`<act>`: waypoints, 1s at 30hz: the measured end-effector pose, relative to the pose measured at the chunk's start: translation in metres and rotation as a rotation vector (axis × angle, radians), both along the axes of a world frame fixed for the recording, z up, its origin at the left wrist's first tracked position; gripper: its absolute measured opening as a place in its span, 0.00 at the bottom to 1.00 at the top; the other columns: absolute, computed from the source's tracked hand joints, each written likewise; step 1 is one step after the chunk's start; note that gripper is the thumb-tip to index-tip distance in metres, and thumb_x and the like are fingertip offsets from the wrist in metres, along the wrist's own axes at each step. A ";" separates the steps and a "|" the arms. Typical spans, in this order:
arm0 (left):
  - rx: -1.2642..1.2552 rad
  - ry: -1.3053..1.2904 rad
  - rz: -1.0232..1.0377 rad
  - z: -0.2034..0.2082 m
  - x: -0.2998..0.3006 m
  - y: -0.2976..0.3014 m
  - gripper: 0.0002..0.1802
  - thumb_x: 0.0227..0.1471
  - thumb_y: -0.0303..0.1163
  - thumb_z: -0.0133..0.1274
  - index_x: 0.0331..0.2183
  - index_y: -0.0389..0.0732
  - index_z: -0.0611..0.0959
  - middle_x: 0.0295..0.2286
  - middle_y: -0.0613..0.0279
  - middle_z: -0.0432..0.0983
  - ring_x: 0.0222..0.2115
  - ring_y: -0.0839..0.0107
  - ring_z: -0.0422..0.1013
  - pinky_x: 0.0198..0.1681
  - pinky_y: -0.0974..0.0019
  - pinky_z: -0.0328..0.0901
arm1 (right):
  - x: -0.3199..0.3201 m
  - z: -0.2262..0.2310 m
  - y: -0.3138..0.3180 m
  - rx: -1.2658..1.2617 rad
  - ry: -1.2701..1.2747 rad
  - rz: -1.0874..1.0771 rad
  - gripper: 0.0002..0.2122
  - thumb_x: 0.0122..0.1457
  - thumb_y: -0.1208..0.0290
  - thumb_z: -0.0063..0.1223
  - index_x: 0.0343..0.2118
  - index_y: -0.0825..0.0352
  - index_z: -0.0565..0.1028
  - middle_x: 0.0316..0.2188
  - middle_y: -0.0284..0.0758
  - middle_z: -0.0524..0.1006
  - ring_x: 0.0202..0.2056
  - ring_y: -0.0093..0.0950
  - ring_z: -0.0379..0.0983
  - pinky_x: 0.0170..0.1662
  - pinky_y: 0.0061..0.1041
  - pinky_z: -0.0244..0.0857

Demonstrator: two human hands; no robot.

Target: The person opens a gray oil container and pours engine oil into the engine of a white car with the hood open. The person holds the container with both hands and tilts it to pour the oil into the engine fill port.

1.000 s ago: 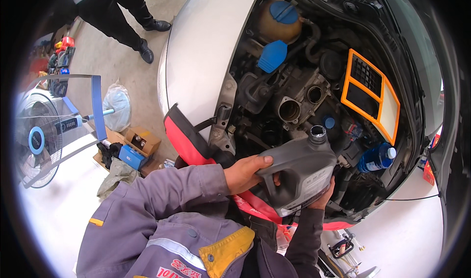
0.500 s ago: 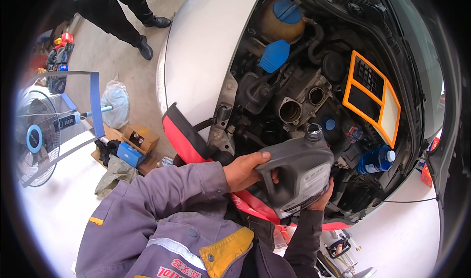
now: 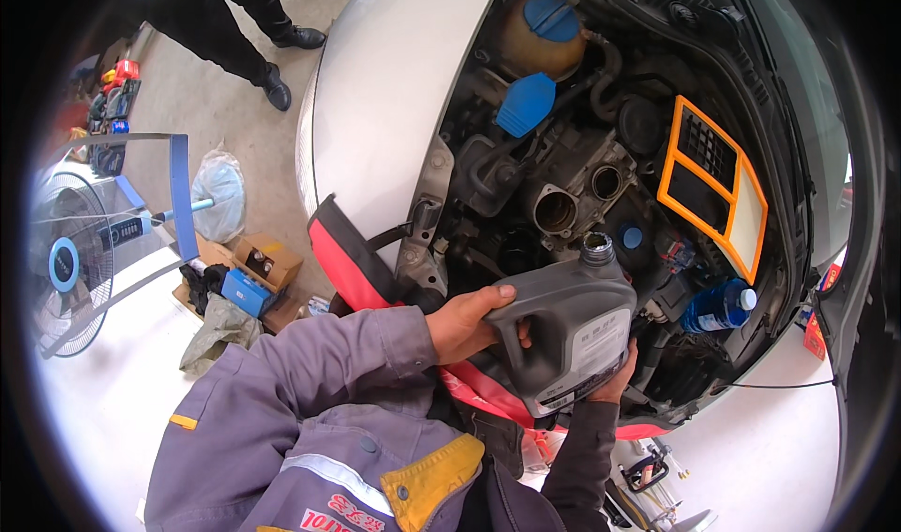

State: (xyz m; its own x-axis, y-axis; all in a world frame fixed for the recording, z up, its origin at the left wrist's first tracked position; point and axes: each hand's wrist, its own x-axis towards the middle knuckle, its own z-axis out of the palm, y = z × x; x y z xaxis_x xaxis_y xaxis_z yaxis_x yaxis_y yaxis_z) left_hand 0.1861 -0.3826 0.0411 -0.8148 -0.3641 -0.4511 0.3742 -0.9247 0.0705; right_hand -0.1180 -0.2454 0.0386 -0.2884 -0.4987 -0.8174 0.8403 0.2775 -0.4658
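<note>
Dark grey jug [image 3: 556, 326], pale label [image 3: 599, 344], blue bottle [image 3: 710, 311], white cap [image 3: 748, 299]; orange filter frame [image 3: 700, 174], purple-grey sleeve [image 3: 319, 358], red-and-black cover [image 3: 354, 271]

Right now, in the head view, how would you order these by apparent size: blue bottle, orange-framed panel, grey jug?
1. Grey jug, though it looks nearer the camera, which may enlarge it
2. Orange-framed panel
3. Blue bottle

Jug [image 3: 561, 342]: grey plastic, smooth, low sheen. Engine housing [image 3: 583, 213]: cast metal, dull, rough. Bottle [image 3: 706, 311]: translucent blue plastic, glossy. Fender [image 3: 389, 82]: white paint, smooth, glossy. Reservoir cap [image 3: 552, 19]: blue plastic. Jacket [image 3: 272, 391]: cloth, matt. Carton [image 3: 284, 266]: brown cardboard, matt.
</note>
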 end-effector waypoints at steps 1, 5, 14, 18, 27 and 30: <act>0.002 -0.002 0.001 -0.001 0.000 0.000 0.31 0.60 0.54 0.45 0.50 0.36 0.74 0.35 0.56 0.74 0.41 0.64 0.70 0.53 0.56 0.62 | 0.000 0.000 0.000 -0.003 -0.003 0.000 0.27 0.65 0.47 0.38 0.56 0.65 0.71 0.52 0.38 0.76 0.51 0.38 0.73 0.55 0.38 0.66; 0.013 -0.004 0.003 -0.002 0.000 0.001 0.31 0.60 0.54 0.46 0.50 0.36 0.74 0.35 0.56 0.74 0.40 0.64 0.70 0.53 0.56 0.63 | 0.000 -0.001 0.000 0.010 0.005 0.006 0.27 0.65 0.47 0.38 0.55 0.65 0.72 0.51 0.38 0.76 0.50 0.38 0.74 0.55 0.38 0.66; 0.035 0.003 0.002 -0.003 -0.001 0.001 0.31 0.60 0.54 0.46 0.52 0.36 0.73 0.35 0.56 0.73 0.40 0.64 0.70 0.52 0.55 0.63 | -0.001 -0.002 0.002 0.015 0.025 0.012 0.27 0.66 0.48 0.36 0.56 0.65 0.71 0.53 0.38 0.75 0.51 0.39 0.73 0.55 0.37 0.66; 0.036 0.012 -0.001 -0.005 -0.002 0.002 0.31 0.60 0.54 0.46 0.52 0.37 0.73 0.35 0.56 0.73 0.40 0.63 0.70 0.52 0.55 0.63 | -0.004 -0.003 0.004 0.016 0.038 0.020 0.26 0.66 0.48 0.35 0.56 0.65 0.71 0.52 0.38 0.75 0.51 0.38 0.73 0.55 0.37 0.66; 0.054 -0.009 -0.021 -0.004 -0.002 0.003 0.30 0.62 0.53 0.44 0.50 0.36 0.74 0.36 0.56 0.74 0.41 0.62 0.70 0.52 0.55 0.62 | -0.006 -0.003 0.013 0.058 0.047 0.008 0.26 0.66 0.48 0.37 0.56 0.64 0.72 0.52 0.37 0.76 0.50 0.38 0.74 0.54 0.37 0.66; 0.051 0.001 -0.023 -0.004 -0.002 0.003 0.29 0.62 0.53 0.44 0.50 0.36 0.74 0.36 0.56 0.74 0.41 0.62 0.70 0.52 0.55 0.62 | -0.005 -0.001 0.013 0.070 0.043 0.008 0.27 0.65 0.48 0.37 0.56 0.64 0.72 0.51 0.37 0.76 0.50 0.38 0.74 0.54 0.37 0.67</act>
State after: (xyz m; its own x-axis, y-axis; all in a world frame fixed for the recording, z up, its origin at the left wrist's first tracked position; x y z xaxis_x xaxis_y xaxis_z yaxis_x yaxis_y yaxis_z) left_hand 0.1836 -0.3798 0.0368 -0.8232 -0.3221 -0.4676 0.3530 -0.9354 0.0230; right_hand -0.1230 -0.2329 0.0374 -0.3202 -0.4433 -0.8372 0.8173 0.3176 -0.4808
